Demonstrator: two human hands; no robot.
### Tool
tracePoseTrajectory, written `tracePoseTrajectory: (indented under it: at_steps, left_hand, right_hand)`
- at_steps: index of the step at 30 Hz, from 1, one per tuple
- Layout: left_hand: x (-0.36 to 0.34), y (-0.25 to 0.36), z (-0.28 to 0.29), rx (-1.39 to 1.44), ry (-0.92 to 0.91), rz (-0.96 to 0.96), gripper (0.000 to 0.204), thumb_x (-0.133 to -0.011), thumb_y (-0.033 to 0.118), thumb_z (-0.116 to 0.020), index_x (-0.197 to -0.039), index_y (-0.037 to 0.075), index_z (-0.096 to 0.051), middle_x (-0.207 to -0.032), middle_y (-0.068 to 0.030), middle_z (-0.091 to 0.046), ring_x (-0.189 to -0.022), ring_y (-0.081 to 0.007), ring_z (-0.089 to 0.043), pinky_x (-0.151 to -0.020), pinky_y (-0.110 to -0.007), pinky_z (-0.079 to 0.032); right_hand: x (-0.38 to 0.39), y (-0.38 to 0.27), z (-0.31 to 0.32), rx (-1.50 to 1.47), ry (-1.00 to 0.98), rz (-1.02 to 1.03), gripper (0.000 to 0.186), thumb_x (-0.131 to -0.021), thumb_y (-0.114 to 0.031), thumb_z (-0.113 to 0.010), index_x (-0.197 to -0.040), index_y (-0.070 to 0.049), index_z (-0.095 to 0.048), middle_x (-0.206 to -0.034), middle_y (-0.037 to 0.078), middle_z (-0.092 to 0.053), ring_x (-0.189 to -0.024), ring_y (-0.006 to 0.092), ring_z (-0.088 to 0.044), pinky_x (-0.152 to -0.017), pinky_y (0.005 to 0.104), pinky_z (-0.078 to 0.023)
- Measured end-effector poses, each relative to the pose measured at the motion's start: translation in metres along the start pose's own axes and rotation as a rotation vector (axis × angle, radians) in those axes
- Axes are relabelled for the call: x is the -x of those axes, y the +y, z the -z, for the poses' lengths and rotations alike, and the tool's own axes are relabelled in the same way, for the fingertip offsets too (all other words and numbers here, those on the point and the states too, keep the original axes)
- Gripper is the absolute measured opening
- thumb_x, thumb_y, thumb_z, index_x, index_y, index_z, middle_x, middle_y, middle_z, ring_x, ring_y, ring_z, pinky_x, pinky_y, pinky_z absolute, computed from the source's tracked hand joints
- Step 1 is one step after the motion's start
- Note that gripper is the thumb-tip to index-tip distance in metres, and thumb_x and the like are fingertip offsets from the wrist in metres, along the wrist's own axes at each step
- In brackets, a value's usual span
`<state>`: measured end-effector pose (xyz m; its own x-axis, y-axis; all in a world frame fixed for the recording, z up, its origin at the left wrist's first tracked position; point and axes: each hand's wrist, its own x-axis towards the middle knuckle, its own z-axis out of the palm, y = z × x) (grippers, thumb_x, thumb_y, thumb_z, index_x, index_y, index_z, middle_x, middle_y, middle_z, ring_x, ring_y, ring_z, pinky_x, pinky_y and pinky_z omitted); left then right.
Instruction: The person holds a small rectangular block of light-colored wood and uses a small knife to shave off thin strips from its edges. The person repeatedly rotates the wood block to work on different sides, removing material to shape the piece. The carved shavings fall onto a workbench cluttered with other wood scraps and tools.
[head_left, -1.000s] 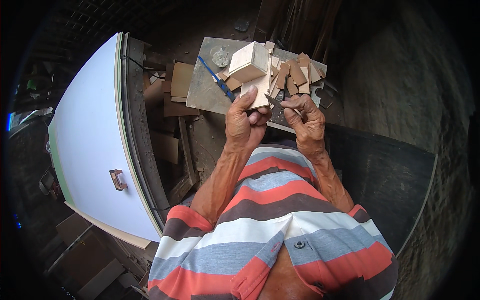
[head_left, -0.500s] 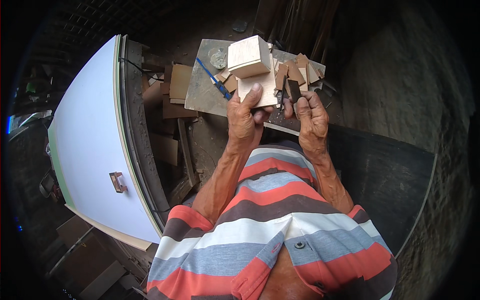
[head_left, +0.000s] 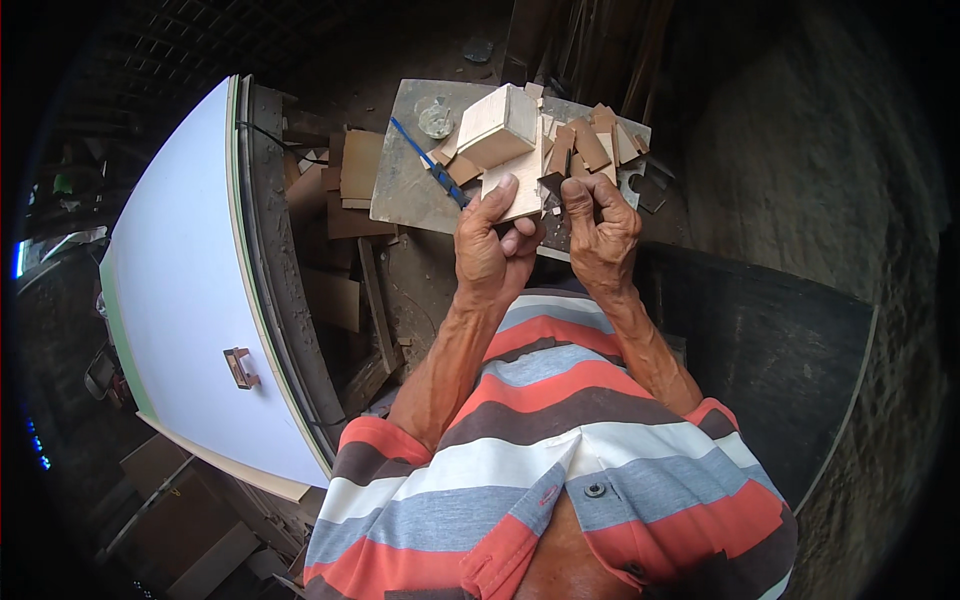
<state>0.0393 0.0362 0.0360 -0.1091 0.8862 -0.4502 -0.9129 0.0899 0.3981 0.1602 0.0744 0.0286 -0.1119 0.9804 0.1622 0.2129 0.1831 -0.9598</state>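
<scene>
My left hand grips the near edge of a pale wooden piece, its thumb lying on top. The piece is a flat base with a box-like wooden block standing at its far end, all tilted a little over the worktable. To the right, my right hand is closed, thumb against the bent fingers, just beside the base. Whatever lies between those fingertips is hidden. A small dark piece shows between the base and the right fingertips; I cannot tell whether the hand touches it.
Behind my hands, a grey worktable carries brown and pale wood offcuts, a blue-and-black cutter knife and a roundish clear object. A large white panel stands at the left with a small brown fitting on it.
My right hand has moved slightly left and turned; the dark flat piece seen in its fingers no longer shows there. The wooden piece has tilted slightly in my left hand.
</scene>
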Motion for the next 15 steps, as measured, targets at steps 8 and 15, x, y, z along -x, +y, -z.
tracePoseTrajectory:
  at_steps: [8, 15]
  left_hand:
    - [-0.003, -0.001, -0.005, 0.009, 0.038, -0.005, 0.014, -0.095, 0.018, -0.052, -0.091, 0.005, -0.054, -0.063, -0.0014, -0.056, -0.04, -0.0021, -0.037, -0.04, -0.017, -0.028]
    - [-0.008, 0.003, -0.003, 0.021, 0.017, 0.01, 0.014, -0.096, 0.018, -0.052, -0.092, 0.005, -0.054, -0.066, -0.0008, -0.057, -0.041, -0.0024, -0.04, -0.04, -0.018, -0.028]
  right_hand:
    - [-0.004, -0.003, 0.005, 0.023, -0.083, -0.053, 0.021, -0.092, -0.019, -0.063, -0.08, -0.001, -0.062, -0.055, 0.004, -0.052, -0.05, 0.0089, -0.048, -0.048, 0.028, -0.039]
    - [-0.007, -0.006, 0.009, -0.257, -0.226, -0.302, 0.024, -0.093, -0.02, -0.062, -0.079, 0.0, -0.062, -0.059, 0.0, -0.054, -0.055, 0.007, -0.047, -0.049, 0.0253, -0.038]
